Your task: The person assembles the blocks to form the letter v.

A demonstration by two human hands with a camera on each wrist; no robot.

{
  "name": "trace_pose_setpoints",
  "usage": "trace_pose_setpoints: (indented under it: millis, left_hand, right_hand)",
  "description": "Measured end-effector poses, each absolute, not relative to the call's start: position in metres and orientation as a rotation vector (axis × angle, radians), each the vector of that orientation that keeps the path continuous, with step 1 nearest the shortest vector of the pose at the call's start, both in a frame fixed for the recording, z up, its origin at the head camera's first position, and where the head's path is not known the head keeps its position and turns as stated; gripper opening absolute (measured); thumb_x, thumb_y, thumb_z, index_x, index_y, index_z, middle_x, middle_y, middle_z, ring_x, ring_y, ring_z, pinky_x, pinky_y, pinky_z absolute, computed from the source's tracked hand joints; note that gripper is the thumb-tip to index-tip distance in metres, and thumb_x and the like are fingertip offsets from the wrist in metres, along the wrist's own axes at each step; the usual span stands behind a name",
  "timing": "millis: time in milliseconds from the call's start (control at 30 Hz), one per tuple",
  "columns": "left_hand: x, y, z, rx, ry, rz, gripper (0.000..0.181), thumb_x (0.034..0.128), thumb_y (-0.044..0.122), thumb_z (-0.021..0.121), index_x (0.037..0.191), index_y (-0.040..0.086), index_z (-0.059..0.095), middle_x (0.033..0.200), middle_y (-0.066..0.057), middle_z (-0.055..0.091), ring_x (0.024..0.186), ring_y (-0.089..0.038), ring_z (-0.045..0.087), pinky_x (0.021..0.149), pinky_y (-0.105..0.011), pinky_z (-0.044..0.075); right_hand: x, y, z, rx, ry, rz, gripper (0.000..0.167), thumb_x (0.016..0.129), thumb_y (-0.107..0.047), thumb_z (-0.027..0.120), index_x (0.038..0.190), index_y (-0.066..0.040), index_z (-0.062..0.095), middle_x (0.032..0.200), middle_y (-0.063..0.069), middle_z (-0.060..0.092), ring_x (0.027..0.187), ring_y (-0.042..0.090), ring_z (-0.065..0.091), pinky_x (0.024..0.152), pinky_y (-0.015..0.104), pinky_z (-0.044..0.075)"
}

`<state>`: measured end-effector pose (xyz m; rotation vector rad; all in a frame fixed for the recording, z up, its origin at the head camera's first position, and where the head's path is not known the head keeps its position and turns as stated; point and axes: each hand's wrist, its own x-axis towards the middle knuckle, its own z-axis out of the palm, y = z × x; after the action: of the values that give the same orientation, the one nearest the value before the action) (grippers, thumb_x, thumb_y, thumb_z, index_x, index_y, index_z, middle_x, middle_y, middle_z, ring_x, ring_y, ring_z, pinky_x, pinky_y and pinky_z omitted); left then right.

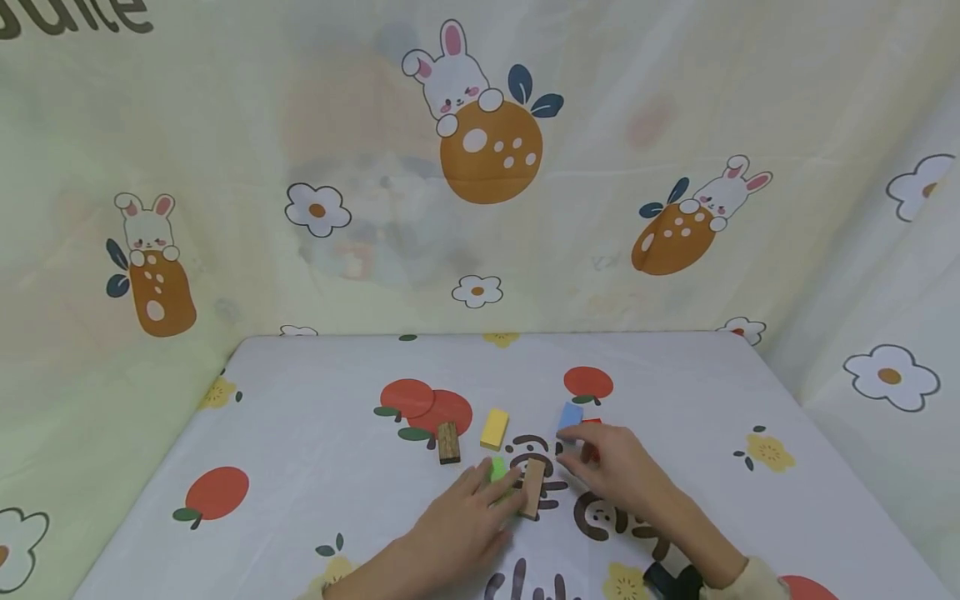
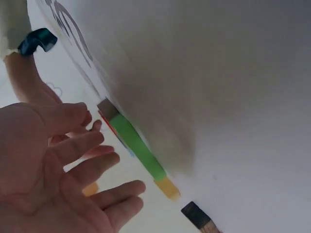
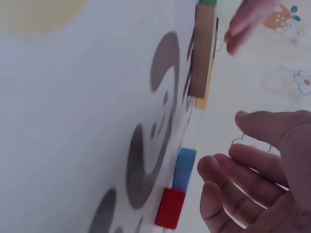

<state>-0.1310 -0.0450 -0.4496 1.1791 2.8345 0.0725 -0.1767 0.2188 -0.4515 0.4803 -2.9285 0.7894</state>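
Observation:
Several small rectangular blocks lie on the white patterned cloth. My left hand (image 1: 467, 518) reaches over the green block (image 1: 498, 469), its fingers spread and partly covering it; the light wooden block (image 1: 532, 489) is just beside the fingertips. In the left wrist view the left hand (image 2: 73, 165) holds nothing. My right hand (image 1: 621, 467) hovers by the blue block (image 1: 570, 416) and covers most of the red block (image 1: 592, 422). Its thumb and fingers stand apart with nothing between them, as the right wrist view shows, near the blue block (image 3: 184, 170) and red block (image 3: 170, 208).
A yellow block (image 1: 494, 429) and a dark brown wooden block (image 1: 448, 443) lie farther back on the left. The tabletop (image 1: 300, 467) is printed with fruit, flowers and dark drawings. Behind it hangs a curtain (image 1: 360, 275) with rabbits. A black band (image 1: 671, 581) is at the right wrist.

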Motion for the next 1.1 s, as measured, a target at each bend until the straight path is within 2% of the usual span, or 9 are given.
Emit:
trace_pose_setpoints:
  millis: [167, 267, 367, 467, 567, 633, 700, 833, 1100]
  left_hand:
    - [-0.126, -0.048, -0.456, 1.279, 2.766, 0.029, 0.058, 0.1067, 0.037, 0.061, 0.162, 0.029, 0.045, 0.172, 0.009, 0.039, 0.155, -0.039, 0.044, 0.122, -0.05, 0.046]
    - [-0.126, -0.048, -0.458, 1.291, 2.706, 0.01, 0.064, 0.1074, 0.037, 0.06, 0.166, 0.029, 0.036, 0.174, 0.011, 0.033, 0.158, -0.039, 0.04, 0.123, -0.049, 0.046]
    - [-0.127, -0.047, -0.459, 1.269, 2.662, 0.003, 0.069, 0.1068, 0.04, 0.061, 0.168, 0.03, 0.031, 0.176, 0.014, 0.029, 0.16, -0.038, 0.036, 0.125, -0.046, 0.044]
    - [-0.127, -0.046, -0.459, 1.236, 2.633, 0.006, 0.071, 0.1064, 0.041, 0.062, 0.168, 0.033, 0.028, 0.176, 0.016, 0.027, 0.162, -0.036, 0.033, 0.124, -0.045, 0.044]
    - [-0.127, -0.045, -0.459, 1.203, 2.607, 0.028, 0.072, 0.1063, 0.041, 0.062, 0.168, 0.034, 0.027, 0.176, 0.017, 0.025, 0.163, -0.035, 0.031, 0.12, -0.048, 0.049]
    - [-0.127, -0.045, -0.459, 1.195, 2.599, 0.04, 0.073, 0.1059, 0.04, 0.063, 0.168, 0.033, 0.027, 0.176, 0.016, 0.026, 0.163, -0.035, 0.03, 0.116, -0.049, 0.052]
    - [-0.127, -0.045, -0.459, 1.197, 2.594, 0.042, 0.074, 0.1054, 0.04, 0.064, 0.169, 0.033, 0.027, 0.176, 0.016, 0.026, 0.163, -0.036, 0.03, 0.115, -0.05, 0.054]
    - [-0.127, -0.045, -0.46, 1.214, 2.591, 0.037, 0.076, 0.1047, 0.04, 0.065, 0.169, 0.032, 0.026, 0.177, 0.015, 0.025, 0.163, -0.036, 0.031, 0.114, -0.05, 0.054]
    - [-0.126, -0.046, -0.461, 1.21, 2.585, 0.05, 0.076, 0.1046, 0.039, 0.065, 0.169, 0.032, 0.026, 0.177, 0.016, 0.023, 0.164, -0.035, 0.029, 0.114, -0.051, 0.054]
  right_hand:
    - [-0.182, 0.226, -0.455, 0.441, -2.875, 0.704, 0.037, 0.09, -0.023, 0.085, 0.124, -0.01, 0.077, 0.102, 0.001, 0.078, 0.085, 0.013, 0.063, 0.079, 0.032, 0.063]
    - [-0.185, 0.229, -0.456, 0.439, -2.837, 0.666, 0.038, 0.09, -0.023, 0.085, 0.124, -0.007, 0.077, 0.116, 0.009, 0.08, 0.091, 0.017, 0.068, 0.087, 0.042, 0.064]
    - [-0.188, 0.232, -0.455, 0.427, -2.817, 0.67, 0.041, 0.09, -0.022, 0.085, 0.126, -0.004, 0.076, 0.107, 0.01, 0.08, 0.078, 0.013, 0.064, 0.074, 0.032, 0.062]
    - [-0.19, 0.233, -0.453, 0.398, -2.827, 0.687, 0.047, 0.09, -0.022, 0.085, 0.13, -0.002, 0.073, 0.088, 0.005, 0.074, 0.065, 0.007, 0.051, 0.058, 0.022, 0.048]
    - [-0.193, 0.235, -0.453, 0.348, -2.867, 0.696, 0.052, 0.09, -0.025, 0.085, 0.134, -0.002, 0.071, 0.086, 0.007, 0.072, 0.063, 0.009, 0.049, 0.055, 0.021, 0.045]
    - [-0.195, 0.235, -0.454, 0.336, -2.889, 0.666, 0.054, 0.09, -0.026, 0.085, 0.136, -0.001, 0.07, 0.101, 0.014, 0.077, 0.07, 0.015, 0.059, 0.063, 0.027, 0.056]
    - [-0.196, 0.236, -0.455, 0.319, -2.909, 0.645, 0.056, 0.09, -0.028, 0.085, 0.137, -0.001, 0.069, 0.12, 0.02, 0.077, 0.087, 0.028, 0.072, 0.08, 0.039, 0.065]
    - [-0.197, 0.236, -0.456, 0.304, -2.932, 0.627, 0.057, 0.09, -0.029, 0.084, 0.138, -0.001, 0.068, 0.138, 0.024, 0.071, 0.128, 0.046, 0.067, 0.105, 0.06, 0.056]
    - [-0.2, 0.237, -0.459, 0.312, -2.956, 0.623, 0.056, 0.089, -0.03, 0.085, 0.135, -0.002, 0.07, 0.134, 0.023, 0.072, 0.124, 0.044, 0.068, 0.104, 0.059, 0.057]
